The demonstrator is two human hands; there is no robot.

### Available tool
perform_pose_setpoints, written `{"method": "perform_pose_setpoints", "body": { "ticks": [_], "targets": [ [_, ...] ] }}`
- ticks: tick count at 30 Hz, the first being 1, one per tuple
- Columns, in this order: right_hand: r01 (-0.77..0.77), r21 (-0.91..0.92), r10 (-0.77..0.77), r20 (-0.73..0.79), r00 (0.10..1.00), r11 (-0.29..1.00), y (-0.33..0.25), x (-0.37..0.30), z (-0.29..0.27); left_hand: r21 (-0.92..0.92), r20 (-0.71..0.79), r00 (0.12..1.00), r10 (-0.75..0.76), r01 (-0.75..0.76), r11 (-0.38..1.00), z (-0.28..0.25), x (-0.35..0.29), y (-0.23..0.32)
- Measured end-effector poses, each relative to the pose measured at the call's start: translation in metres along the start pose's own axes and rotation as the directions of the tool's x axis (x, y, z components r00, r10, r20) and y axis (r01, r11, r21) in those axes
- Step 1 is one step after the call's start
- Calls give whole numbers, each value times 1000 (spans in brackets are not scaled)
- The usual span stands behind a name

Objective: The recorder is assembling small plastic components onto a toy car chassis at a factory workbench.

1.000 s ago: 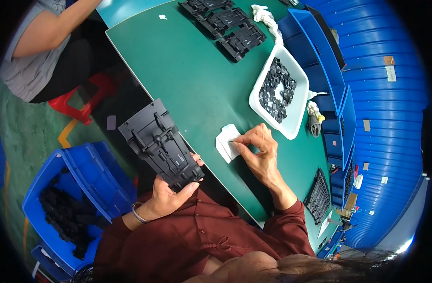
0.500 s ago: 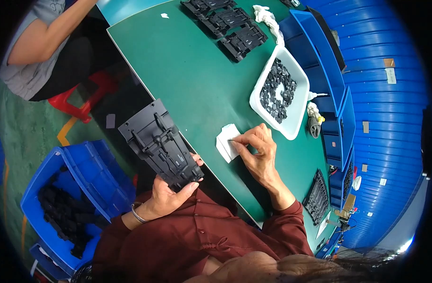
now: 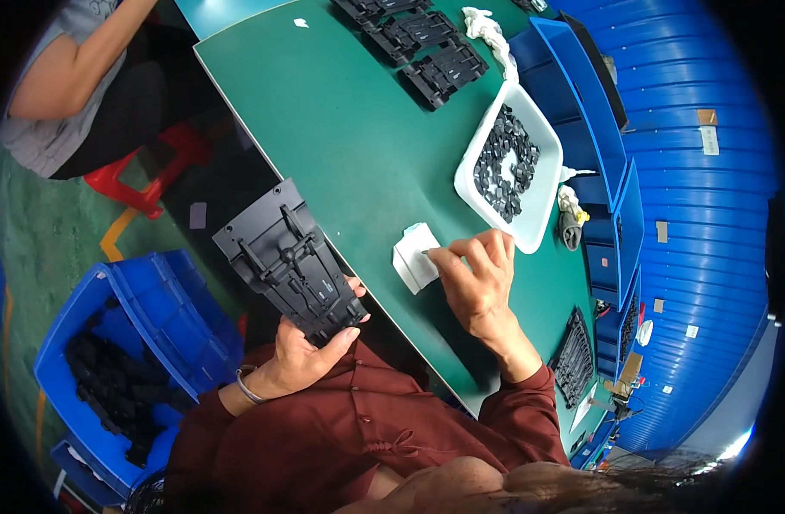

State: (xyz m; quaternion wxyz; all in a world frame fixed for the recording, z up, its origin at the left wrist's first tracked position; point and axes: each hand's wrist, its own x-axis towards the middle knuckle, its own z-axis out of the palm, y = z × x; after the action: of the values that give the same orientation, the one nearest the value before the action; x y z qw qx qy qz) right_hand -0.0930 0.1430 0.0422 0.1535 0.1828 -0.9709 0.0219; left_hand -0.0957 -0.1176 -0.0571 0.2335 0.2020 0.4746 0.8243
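Observation:
My left hand (image 3: 302, 355) grips the near end of a flat black plastic panel (image 3: 288, 259) with ribs, held off the near edge of the green table (image 3: 350, 137). My right hand (image 3: 476, 278) rests on the table with its fingertips pinching at the edge of a small white pad of sheets (image 3: 414, 255). The pad lies flat just left of the fingers. Whether a sheet is between the fingers I cannot tell.
A white tray (image 3: 540, 206) of several small black parts stands beyond my right hand. More black panels (image 3: 427, 51) lie at the far end of the table. Blue bins (image 3: 118, 360) with black parts sit on the floor at left. Another person sits at top left on a red stool (image 3: 144, 184).
Almost nothing has moved. My right hand's fingertips stay at the white pad, and my left hand keeps the black panel in the same place.

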Motion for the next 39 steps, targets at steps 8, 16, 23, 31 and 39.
{"method": "perform_pose_setpoints", "body": {
  "ticks": [8, 16, 23, 31, 39],
  "targets": [
    [240, -245, -224, 92, 970, 940, -6, 4, -9, -42, -29, 1000, 12, -13, 999, 0, -3, -3],
    [321, -280, -295, 129, 947, 905, -8, 5, -9, -9, -50, 999, 13, -14, 1000, -3, -4, -3],
    [388, -308, -344, 189, 920, 869, -8, 4, -9, 92, 8, 1000, 15, -16, 996, -9, -4, -4],
    [414, -310, -364, 207, 908, 856, -9, 5, -10, 147, 16, 1000, 10, -12, 989, -11, -5, -7],
    [408, -321, -358, 205, 911, 855, -10, 5, -10, 82, -3, 1000, -20, 20, 996, -10, -6, -6]
  ]
}}
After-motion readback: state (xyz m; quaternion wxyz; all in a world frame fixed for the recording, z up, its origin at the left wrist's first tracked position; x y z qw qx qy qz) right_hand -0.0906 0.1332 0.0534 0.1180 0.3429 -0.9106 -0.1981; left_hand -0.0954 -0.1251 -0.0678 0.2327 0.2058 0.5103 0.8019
